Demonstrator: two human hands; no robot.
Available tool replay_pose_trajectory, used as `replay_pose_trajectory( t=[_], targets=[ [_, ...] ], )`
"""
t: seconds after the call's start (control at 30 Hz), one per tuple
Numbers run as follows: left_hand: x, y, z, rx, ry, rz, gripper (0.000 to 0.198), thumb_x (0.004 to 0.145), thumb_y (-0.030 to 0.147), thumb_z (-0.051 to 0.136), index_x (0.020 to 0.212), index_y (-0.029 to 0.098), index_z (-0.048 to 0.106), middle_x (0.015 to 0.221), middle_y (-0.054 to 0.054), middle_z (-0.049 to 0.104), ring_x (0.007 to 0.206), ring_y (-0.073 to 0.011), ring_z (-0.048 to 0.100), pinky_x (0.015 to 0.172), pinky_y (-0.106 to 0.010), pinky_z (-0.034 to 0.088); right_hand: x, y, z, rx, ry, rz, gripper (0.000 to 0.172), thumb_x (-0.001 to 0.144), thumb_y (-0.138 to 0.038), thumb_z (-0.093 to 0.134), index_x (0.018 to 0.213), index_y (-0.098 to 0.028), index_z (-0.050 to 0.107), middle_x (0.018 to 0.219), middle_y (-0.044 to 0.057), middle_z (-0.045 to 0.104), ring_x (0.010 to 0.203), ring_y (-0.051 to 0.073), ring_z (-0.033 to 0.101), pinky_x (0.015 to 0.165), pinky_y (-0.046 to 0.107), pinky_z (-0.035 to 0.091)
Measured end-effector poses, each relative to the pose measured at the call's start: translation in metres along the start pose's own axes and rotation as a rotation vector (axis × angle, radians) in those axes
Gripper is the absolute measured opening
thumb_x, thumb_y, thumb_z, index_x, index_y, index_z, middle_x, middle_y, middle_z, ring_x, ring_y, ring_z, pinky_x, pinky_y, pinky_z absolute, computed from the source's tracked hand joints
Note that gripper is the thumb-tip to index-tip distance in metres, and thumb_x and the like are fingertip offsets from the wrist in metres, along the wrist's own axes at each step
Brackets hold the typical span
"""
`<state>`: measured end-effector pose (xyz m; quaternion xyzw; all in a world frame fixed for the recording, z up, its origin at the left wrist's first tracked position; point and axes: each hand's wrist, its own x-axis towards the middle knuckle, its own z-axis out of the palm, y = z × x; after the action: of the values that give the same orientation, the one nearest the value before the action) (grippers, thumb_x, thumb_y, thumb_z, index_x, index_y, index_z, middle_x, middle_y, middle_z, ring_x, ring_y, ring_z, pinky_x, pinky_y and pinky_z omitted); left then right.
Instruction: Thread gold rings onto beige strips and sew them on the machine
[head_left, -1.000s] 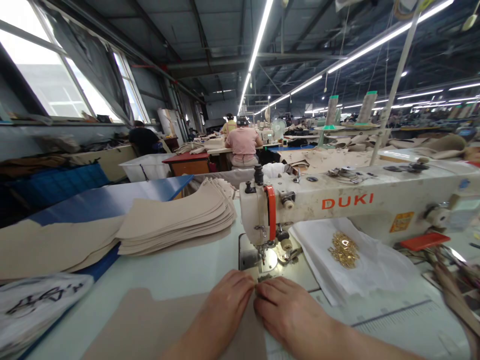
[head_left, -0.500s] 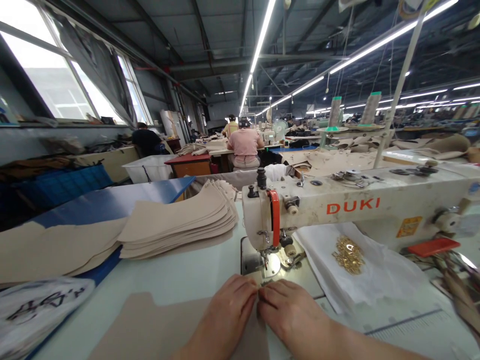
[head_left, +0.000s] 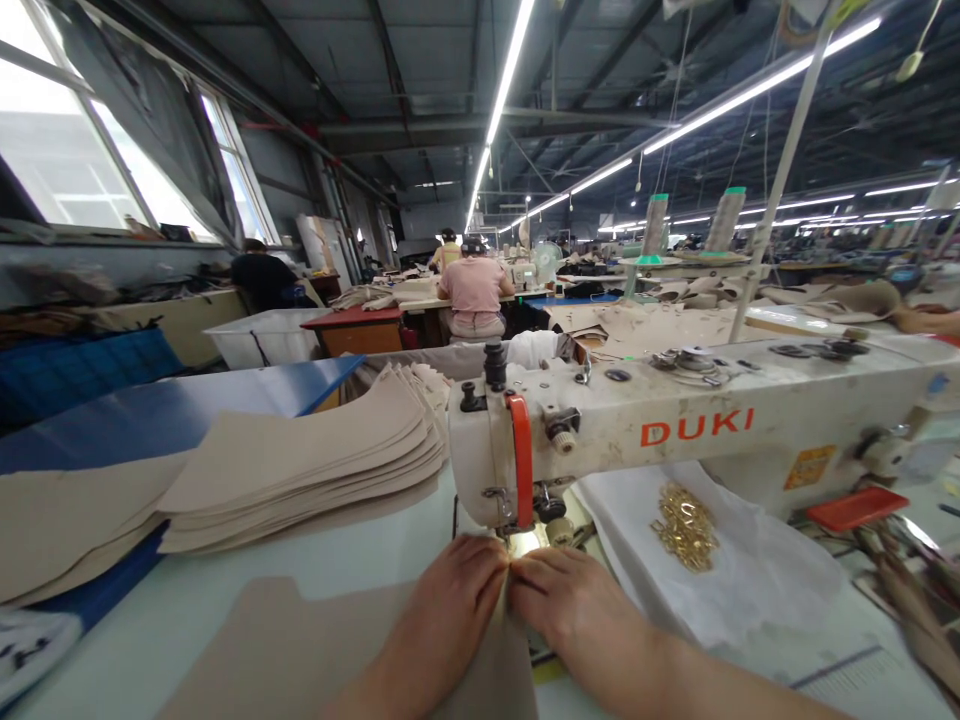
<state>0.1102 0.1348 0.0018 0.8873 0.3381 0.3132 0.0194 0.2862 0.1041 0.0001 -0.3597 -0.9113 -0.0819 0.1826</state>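
My left hand (head_left: 450, 610) and my right hand (head_left: 574, 610) lie side by side on a beige fabric piece (head_left: 285, 650), fingertips touching just in front of the needle area of a white DUKI sewing machine (head_left: 675, 425). Both hands press and pinch the fabric's edge, fingers curled together. The needle and presser foot are mostly hidden behind my fingers and the machine head.
A stack of cut beige pieces (head_left: 300, 465) lies at the left on the table. A white cloth with a heap of small gold metal parts (head_left: 682, 525) sits right of the needle. People sit at benches far behind, one in a pink shirt (head_left: 472, 290).
My hands have slid forward with the fabric edge, right up under the machine head. The view has shifted slightly, so the machine sits further left.
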Motion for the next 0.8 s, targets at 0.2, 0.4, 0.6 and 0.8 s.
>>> replay_pose_trajectory(
  t=[0.2,0.4,0.6,0.8],
  targets=[
    [0.0033,-0.0058,0.0012,-0.002,0.062,0.012,0.022,0.088,0.009,0.047,0.083,0.021,0.065,0.084,-0.003,0.073,0.08,-0.0195,0.068,0.076,-0.033,0.058,0.002,0.003,0.0053,0.01,0.016,0.02,0.006,0.087,-0.02,0.066,0.09,-0.016,0.062,0.097,0.004,0.067,0.09,0.018,0.061,0.077,0.031,0.048],
    [0.0059,-0.005,-0.0002,-0.009,0.068,0.014,0.023,0.089,0.011,0.047,0.08,0.022,0.065,0.083,-0.002,0.073,0.079,-0.0183,0.068,0.074,-0.03,0.057,0.0027,0.0022,0.002,0.024,-0.022,0.043,0.011,0.084,-0.018,0.069,0.091,-0.015,0.062,0.098,0.004,0.067,0.089,0.02,0.063,0.078,0.031,0.049],
    [0.0055,-0.0049,-0.0001,-0.008,0.044,-0.025,0.023,0.087,0.009,0.049,0.082,0.022,0.067,0.084,-0.002,0.074,0.08,-0.0184,0.068,0.075,-0.031,0.058,0.003,0.0019,0.0019,0.044,-0.006,0.06,0.009,0.087,-0.019,0.066,0.095,-0.015,0.064,0.102,0.005,0.068,0.093,0.02,0.062,0.082,0.031,0.049],
    [0.0051,-0.0035,-0.001,-0.021,0.019,-0.062,0.02,0.085,0.009,0.053,0.081,0.021,0.067,0.084,-0.003,0.074,0.082,-0.0193,0.067,0.077,-0.033,0.057,0.0043,-0.0002,0.0013,0.089,0.001,0.088,0.003,0.087,-0.016,0.065,0.09,-0.015,0.066,0.097,0.005,0.069,0.092,0.018,0.062,0.085,0.028,0.049]
  ],
)
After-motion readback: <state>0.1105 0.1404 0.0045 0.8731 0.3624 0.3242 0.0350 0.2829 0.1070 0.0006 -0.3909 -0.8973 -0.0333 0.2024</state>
